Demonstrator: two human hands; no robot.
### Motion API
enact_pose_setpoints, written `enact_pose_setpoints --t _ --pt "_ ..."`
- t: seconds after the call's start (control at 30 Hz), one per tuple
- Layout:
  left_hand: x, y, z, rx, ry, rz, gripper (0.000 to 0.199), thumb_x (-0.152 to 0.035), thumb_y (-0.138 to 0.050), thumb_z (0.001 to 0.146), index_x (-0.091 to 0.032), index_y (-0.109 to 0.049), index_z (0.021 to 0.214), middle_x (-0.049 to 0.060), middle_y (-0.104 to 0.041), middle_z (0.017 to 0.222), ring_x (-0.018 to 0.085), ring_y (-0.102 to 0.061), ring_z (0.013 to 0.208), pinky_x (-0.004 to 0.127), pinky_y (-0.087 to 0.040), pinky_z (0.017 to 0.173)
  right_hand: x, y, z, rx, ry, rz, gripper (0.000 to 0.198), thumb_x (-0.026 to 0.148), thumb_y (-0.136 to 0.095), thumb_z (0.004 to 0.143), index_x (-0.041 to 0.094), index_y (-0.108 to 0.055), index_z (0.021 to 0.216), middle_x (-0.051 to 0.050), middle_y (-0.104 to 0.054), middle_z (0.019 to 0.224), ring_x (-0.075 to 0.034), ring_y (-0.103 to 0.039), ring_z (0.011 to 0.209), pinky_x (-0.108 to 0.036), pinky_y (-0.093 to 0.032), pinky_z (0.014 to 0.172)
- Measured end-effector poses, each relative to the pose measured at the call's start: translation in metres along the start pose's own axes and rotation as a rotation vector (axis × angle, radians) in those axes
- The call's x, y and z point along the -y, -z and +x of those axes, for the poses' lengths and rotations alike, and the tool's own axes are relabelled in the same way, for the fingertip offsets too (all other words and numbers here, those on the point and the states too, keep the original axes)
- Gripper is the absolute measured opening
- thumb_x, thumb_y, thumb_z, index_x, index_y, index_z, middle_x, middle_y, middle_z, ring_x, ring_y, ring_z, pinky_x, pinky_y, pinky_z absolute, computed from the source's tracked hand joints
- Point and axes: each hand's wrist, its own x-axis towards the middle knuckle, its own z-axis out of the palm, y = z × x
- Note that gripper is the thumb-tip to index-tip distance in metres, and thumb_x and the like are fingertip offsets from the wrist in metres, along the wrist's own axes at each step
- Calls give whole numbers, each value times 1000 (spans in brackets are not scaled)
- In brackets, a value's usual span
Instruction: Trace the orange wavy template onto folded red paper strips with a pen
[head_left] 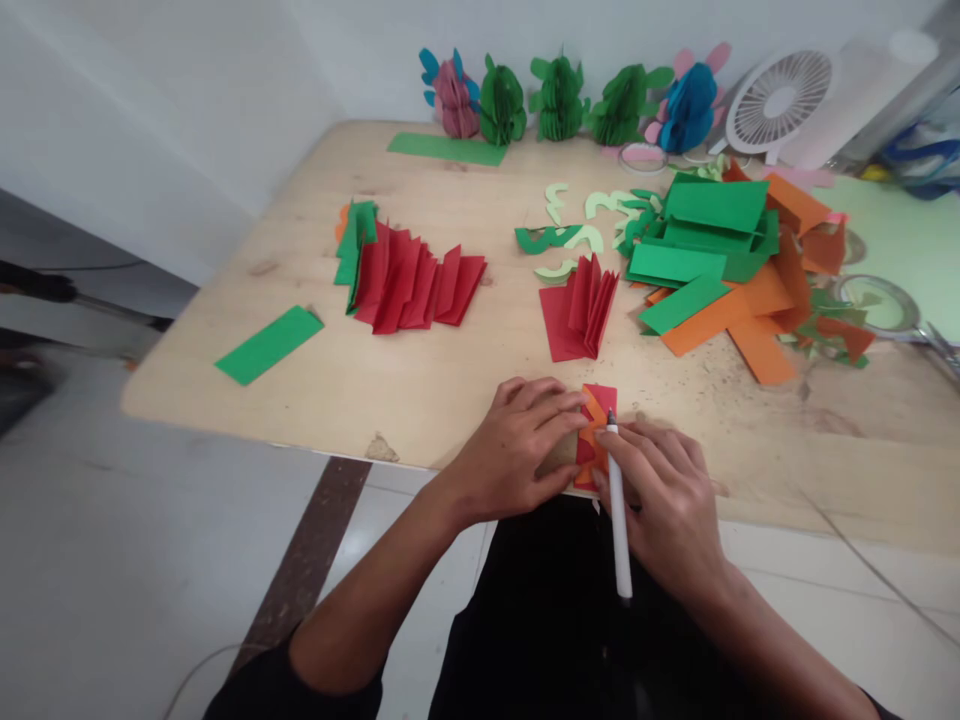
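Note:
A small red paper strip [609, 396] lies at the table's front edge, with an orange paper cut-out [592, 412] with a scalloped edge on top of it. From the left, my left hand [525, 440] holds both papers down, thumb near the bottom and fingers at the upper side. My right hand [667, 490] grips a white pen [617, 510], its dark tip pointing up near the strip's top right. Its fingers also rest on the papers' right side. My hands partly cover the cut-out. Just beyond lies a folded red paper stack [577, 310].
Fanned red papers [416, 280] and a green strip [270, 345] lie left. Green papers [712, 220], orange papers [750, 310] and tape [877, 305] are heaped right. Pleated paper figures [559, 100] and a white fan [780, 105] stand along the wall.

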Motion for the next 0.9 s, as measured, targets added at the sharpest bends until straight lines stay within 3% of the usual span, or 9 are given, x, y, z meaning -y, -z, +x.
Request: enact_pose_setpoints --t 0.9 --pt "6 5 -3 40 -95 79 29 -35 -50 94 -19 -63 113 9 -55 139 32 -44 129 52 -33 106 -1 -4 -2 19 8 8 25 14 -53 91 14 -62 114 -9 -72 106 -26 -61 103 -40 -41 87"
